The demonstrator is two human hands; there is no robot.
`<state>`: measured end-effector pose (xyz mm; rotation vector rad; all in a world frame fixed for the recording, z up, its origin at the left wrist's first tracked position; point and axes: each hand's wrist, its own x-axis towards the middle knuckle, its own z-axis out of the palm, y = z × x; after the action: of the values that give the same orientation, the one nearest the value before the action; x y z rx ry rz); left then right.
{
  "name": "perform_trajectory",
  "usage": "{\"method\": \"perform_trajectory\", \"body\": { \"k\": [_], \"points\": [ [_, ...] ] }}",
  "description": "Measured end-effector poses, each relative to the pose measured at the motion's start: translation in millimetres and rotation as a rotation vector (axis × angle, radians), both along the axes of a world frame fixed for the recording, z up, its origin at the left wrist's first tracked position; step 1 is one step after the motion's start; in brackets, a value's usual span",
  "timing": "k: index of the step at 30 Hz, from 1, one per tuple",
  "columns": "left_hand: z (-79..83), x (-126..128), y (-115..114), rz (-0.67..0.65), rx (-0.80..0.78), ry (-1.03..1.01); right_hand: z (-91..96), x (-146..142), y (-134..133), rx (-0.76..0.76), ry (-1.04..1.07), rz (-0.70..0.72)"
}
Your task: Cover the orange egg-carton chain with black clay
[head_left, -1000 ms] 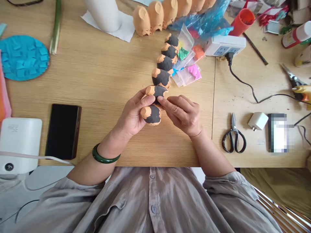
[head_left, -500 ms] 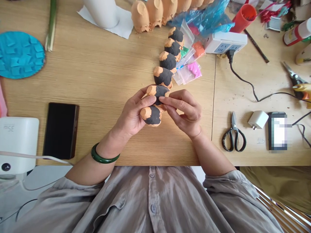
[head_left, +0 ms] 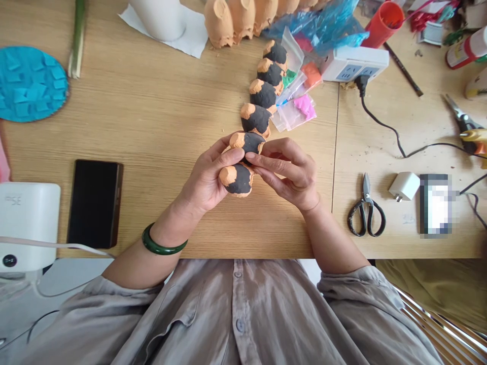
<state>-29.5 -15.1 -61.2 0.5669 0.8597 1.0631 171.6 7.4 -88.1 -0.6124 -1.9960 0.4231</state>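
A curved row of orange, clay-like humps with black patches (head_left: 255, 119) runs from the middle of the table towards me. My left hand (head_left: 207, 177) is closed on its near end, thumb on top between the two nearest humps and the other fingers mostly hidden beneath. The fingers of my right hand (head_left: 291, 175) are pinched together, their tips pressed on the black layer of the second hump from the near end. Whether a small bit of clay is between those fingertips cannot be seen.
Small bags of coloured clay (head_left: 300, 109), a blue plastic bag (head_left: 323, 28) and a power strip (head_left: 355, 63) lie beyond the row. Black-handled scissors (head_left: 366, 208) and a white charger (head_left: 404, 186) are on the right. A dark phone (head_left: 95, 204) and a blue oval piece (head_left: 32, 83) lie left.
My right fingertips have shifted slightly left on the black patch of the second hump. My left hand keeps its grip, and the whole view has moved only a little.
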Motion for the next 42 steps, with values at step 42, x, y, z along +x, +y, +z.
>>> {"method": "perform_trajectory", "body": {
  "k": [42],
  "points": [
    [-4.7, 1.1, -1.2, 0.082, 0.086, 0.06, 13.5, -18.5, -5.9, -1.223, 0.563, 0.26]
  ]
}}
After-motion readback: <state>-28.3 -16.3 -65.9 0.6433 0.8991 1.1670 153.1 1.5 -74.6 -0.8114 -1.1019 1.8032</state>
